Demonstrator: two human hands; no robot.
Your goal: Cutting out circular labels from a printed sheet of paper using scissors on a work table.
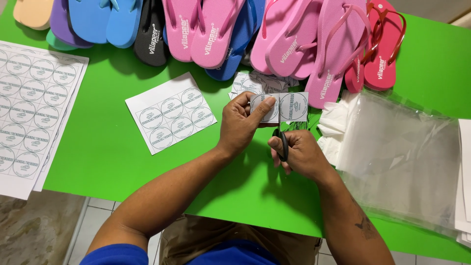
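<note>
While left hand (240, 122) fingers pinch label strip (279, 107), right hand (299, 154) fingers grip scissors (283, 145) (blades hidden).

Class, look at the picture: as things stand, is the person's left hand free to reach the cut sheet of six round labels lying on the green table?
Probably not at once: the left hand is pinching the label strip that the scissors are cutting. The six-label sheet lies just beside it, with bare table between.

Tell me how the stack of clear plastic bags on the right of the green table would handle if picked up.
The clear plastic bags look thin and wrinkled, so they would probably flop and sag from one corner. Their glossy surface suggests the sheets may slide apart rather than lift together. They are likely very light, since they lie flat on the green table with little bulk.
</note>
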